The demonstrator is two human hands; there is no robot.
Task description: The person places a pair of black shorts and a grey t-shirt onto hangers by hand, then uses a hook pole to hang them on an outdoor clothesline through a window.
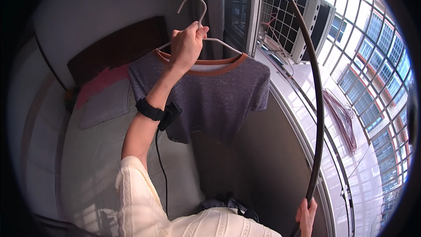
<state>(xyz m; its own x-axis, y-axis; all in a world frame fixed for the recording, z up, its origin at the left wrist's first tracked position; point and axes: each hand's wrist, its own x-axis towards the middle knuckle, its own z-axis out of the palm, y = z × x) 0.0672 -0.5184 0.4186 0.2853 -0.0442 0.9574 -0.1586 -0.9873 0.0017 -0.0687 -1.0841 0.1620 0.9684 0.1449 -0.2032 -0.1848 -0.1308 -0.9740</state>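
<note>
My left hand (187,44) is closed around the neck of a white clothes hanger (223,43), just below its hook. From the hanger hangs a purple-grey short-sleeved T-shirt (217,95) with an orange-brown collar, held up in front of me. At the lower right my right hand (306,215) grips a long dark pole (318,112), which rises past the window frame and ends in a metal hook at the top. A black device is strapped to my left forearm, with a cable hanging from it.
A bed (98,158) with a dark headboard (118,46) and a folded pillow or cloth (107,103) lies at left. Beyond the window track, a bundle of hangers (342,121) lies on the sill. Outside stand an air-conditioner unit (309,23) and a metal window grille (358,46).
</note>
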